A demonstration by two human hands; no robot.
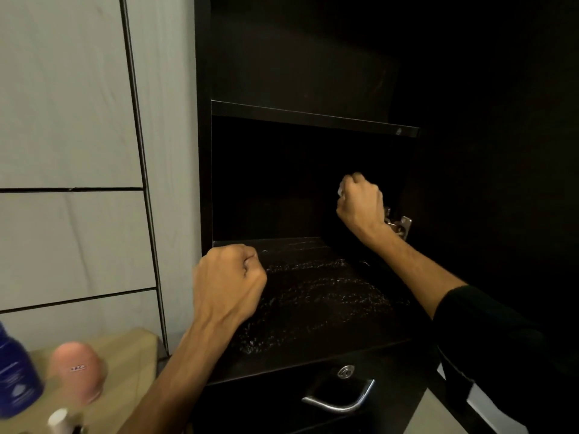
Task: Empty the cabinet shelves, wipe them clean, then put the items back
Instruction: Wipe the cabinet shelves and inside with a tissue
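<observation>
A black cabinet stands open in front of me. Its lower shelf (316, 296) is bare and speckled with wet droplets or streaks. The upper shelf (313, 118) shows only its front edge. My right hand (360, 202) is deep inside the lower compartment near the right wall, fingers closed around a small white wad, apparently a cloth or tissue (341, 191). My left hand (230, 281) is a closed fist at the shelf's front left corner, with nothing visible in it.
A metal hinge (399, 225) sits on the cabinet's right wall by my right wrist. Below the shelf is a drawer with a chrome handle (340, 400) and a lock (346, 371). On a wooden surface at lower left stand a blue bottle (15, 377), a pink bottle (78, 369) and a white-capped item (59, 421).
</observation>
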